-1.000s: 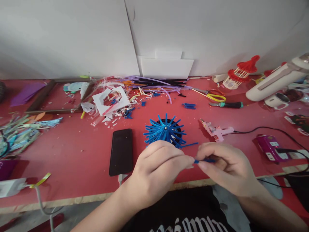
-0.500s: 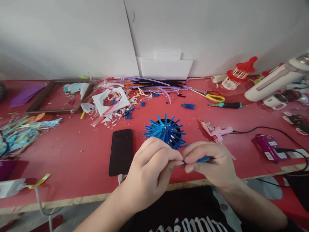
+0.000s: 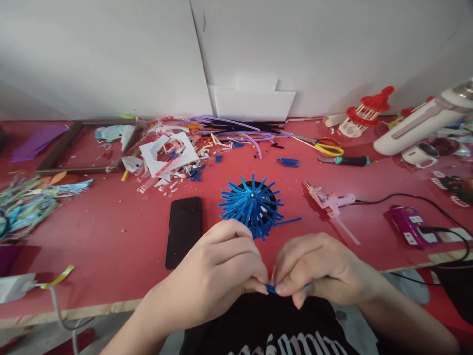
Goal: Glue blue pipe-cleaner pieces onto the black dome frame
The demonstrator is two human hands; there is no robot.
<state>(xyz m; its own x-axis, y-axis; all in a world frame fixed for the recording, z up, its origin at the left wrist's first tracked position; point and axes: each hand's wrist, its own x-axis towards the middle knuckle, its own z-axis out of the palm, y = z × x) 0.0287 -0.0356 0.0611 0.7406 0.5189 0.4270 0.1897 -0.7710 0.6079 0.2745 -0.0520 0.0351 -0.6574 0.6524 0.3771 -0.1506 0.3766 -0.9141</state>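
A short blue pipe cleaner piece (image 3: 271, 289) is pinched between the fingertips of my left hand (image 3: 225, 271) and my right hand (image 3: 318, 268), low over the table's front edge. Both hands are closed, and most of the piece is hidden by the fingers. Just beyond them stands a blue spiky form of pipe cleaners (image 3: 251, 202) fanning out from a pale centre tip, above a black round base (image 3: 276, 199). One loose blue pipe cleaner (image 3: 290, 220) sticks out at its right side.
A black phone (image 3: 184, 231) lies left of the spiky form. To the right are a pink glue gun (image 3: 330, 199), a purple power socket (image 3: 414, 227), yellow-handled scissors (image 3: 328, 148) and a green-black cutter (image 3: 349, 160). Scraps and a white paper cutout (image 3: 151, 155) lie at the back left.
Both hands have come down and closer to my body with the blue piece between them. More of the spiky form's front and the glue stick now show.
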